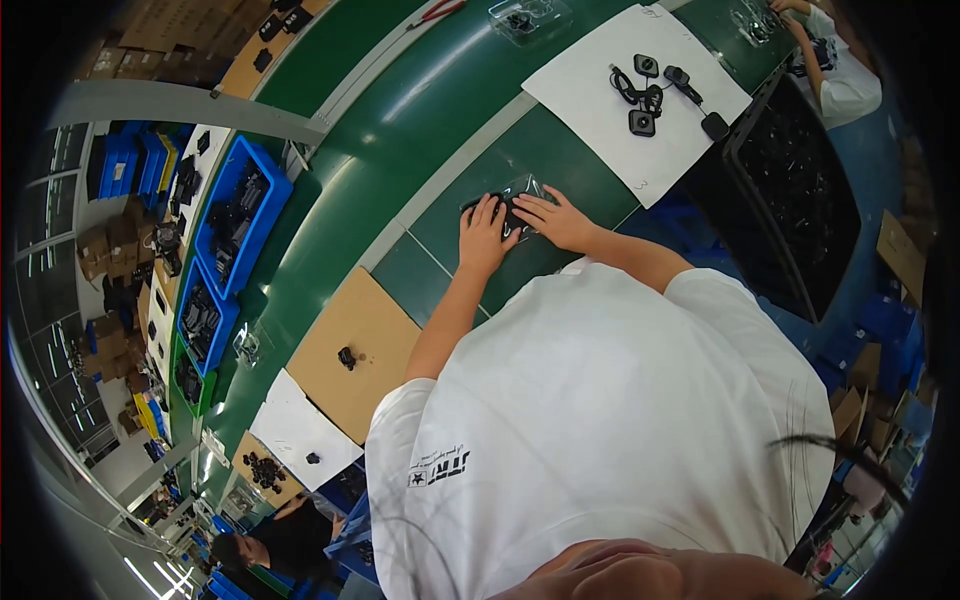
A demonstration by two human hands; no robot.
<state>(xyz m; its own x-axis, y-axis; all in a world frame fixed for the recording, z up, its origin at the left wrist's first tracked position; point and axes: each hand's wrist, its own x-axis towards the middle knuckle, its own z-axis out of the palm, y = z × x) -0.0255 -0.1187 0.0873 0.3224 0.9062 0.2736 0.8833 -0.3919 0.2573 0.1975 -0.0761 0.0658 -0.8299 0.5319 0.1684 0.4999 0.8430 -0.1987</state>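
On the green tabletop in front of me, a clear plastic tray (530, 184) with black parts in it lies between my two hands. My left hand (482, 240) grips its left side, with the fingers bent over a black part and the thumb toward the middle. From the right, my right hand (560, 222) holds the same tray, its fingers reaching across the black parts. Both hands hide much of the tray, so the exact shape of the parts under them cannot be made out.
A white sheet (590, 75) to the right bears black square devices and a coiled cable (650, 98). Beside it stands a large black bin (795, 190). A brown board (370, 325) lies at left; blue bins (240, 215) of black parts stand beyond. Other people work nearby.
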